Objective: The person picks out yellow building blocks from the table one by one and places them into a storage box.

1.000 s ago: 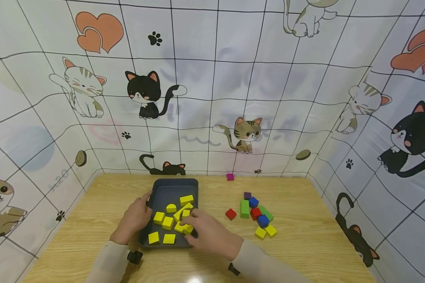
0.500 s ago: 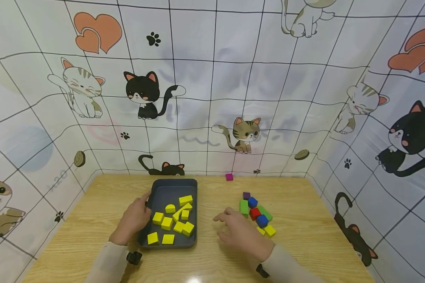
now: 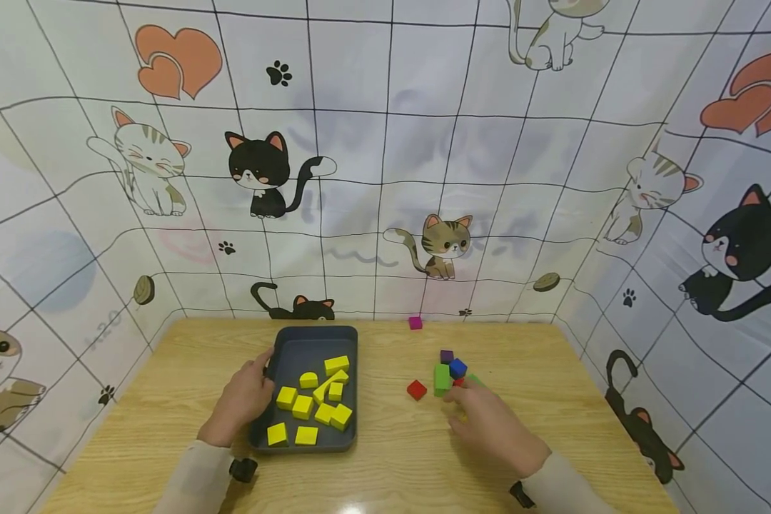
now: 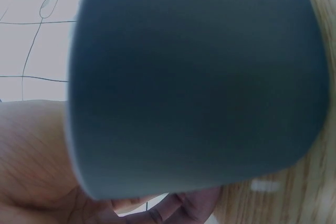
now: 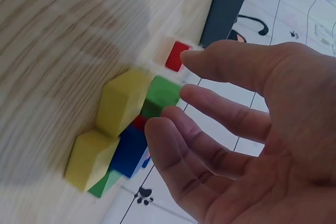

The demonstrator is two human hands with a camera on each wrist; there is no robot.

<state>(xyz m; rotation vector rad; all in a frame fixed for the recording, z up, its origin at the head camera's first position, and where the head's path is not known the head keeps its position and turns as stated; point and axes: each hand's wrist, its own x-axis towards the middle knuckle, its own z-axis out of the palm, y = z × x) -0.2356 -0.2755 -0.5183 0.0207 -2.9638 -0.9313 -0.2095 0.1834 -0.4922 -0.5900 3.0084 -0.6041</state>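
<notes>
My left hand (image 3: 240, 396) holds the left side of a dark grey tray (image 3: 295, 350); the left wrist view is mostly filled by the tray's outer wall (image 4: 199, 87), with curled fingers below it. Several yellow blocks (image 3: 303, 407) lie inside the tray. To the right, my right hand (image 3: 497, 428) hovers over a cluster of loose blocks, thumb and fingers apart and nothing between them. Near its fingertips in the right wrist view are two yellow blocks (image 5: 121, 103), a green block (image 5: 161, 97) and a blue block (image 5: 129, 150). The hand covers part of this cluster in the head view.
A red block (image 3: 417, 390) lies between tray and cluster. Behind the hand are a green block (image 3: 442, 380), a blue block (image 3: 457, 368) and a purple cube (image 3: 446, 355). One magenta cube (image 3: 415, 323) sits at the wooden table's back edge, against the cat-print cloth.
My right hand has left the yellow blocks in the tray and moved right, past the red block, to the loose cluster. The left hand and tray have stayed put.
</notes>
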